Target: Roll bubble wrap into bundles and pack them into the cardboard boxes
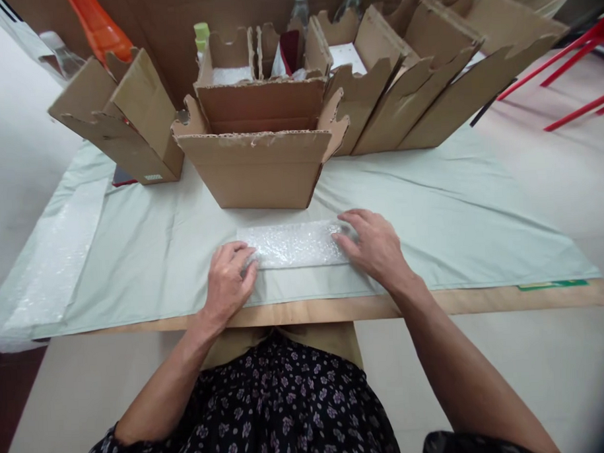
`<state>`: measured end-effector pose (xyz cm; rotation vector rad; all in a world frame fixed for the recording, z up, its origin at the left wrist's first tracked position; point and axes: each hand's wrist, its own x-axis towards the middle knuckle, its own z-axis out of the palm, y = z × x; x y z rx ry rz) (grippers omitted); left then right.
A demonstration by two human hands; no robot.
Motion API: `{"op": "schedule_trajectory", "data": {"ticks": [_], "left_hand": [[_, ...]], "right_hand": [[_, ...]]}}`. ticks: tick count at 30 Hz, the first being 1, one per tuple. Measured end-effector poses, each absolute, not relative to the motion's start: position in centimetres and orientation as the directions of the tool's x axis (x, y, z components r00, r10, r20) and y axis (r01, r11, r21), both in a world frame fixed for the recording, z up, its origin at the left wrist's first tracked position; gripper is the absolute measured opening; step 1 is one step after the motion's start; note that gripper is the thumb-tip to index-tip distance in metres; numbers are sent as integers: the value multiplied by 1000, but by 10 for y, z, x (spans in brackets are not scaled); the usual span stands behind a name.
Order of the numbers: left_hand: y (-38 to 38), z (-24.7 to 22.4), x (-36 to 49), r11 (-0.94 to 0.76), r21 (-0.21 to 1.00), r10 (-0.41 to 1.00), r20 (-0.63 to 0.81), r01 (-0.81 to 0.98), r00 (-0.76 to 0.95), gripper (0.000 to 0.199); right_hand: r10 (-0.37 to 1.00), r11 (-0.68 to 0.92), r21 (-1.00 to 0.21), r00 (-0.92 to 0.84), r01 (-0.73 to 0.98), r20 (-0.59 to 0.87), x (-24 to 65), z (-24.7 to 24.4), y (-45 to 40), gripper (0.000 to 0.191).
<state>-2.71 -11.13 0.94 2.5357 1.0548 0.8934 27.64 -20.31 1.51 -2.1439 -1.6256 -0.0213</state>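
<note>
A folded strip of bubble wrap [297, 245] lies flat near the front of the cloth-covered table, its long side running left to right. My left hand [229, 275] grips its left end, with curled fingers on top and the thumb at the near edge. At the opposite end, my right hand [372, 244] holds the strip between the thumb and bent fingers. Whether anything is wrapped inside cannot be made out.
Just beyond the strip stands an open cardboard box [260, 168]. Several more boxes [377, 98] line the back, and another box [144, 126] stands left beside an orange bottle [99, 29]. A long bubble wrap sheet [60, 255] hangs over the table's left front edge.
</note>
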Motion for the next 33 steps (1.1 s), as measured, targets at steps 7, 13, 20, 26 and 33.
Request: {"op": "schedule_trajectory", "data": {"ticks": [7, 13, 20, 26, 33], "left_hand": [[-88, 6, -24, -475, 351, 873, 303, 807, 382, 24], [-92, 4, -14, -459, 497, 886, 325, 736, 332, 7], [-97, 13, -28, -347, 763, 936, 242, 546, 257, 27], [-79, 2, -29, -429, 673, 903, 317, 602, 289, 49], [-94, 8, -31, -549, 464, 807, 512, 695, 295, 49]], "right_hand": [[926, -192, -445, 311, 875, 212, 275, 4, -185, 18], [881, -101, -806, 428, 583, 200, 259, 17, -206, 23], [907, -105, -971, 422, 215, -4, 241, 25, -228, 64], [942, -156, -972, 323, 175, -93, 224, 24, -241, 74], [927, -208, -952, 355, 225, -119, 214, 19, -246, 73]]}}
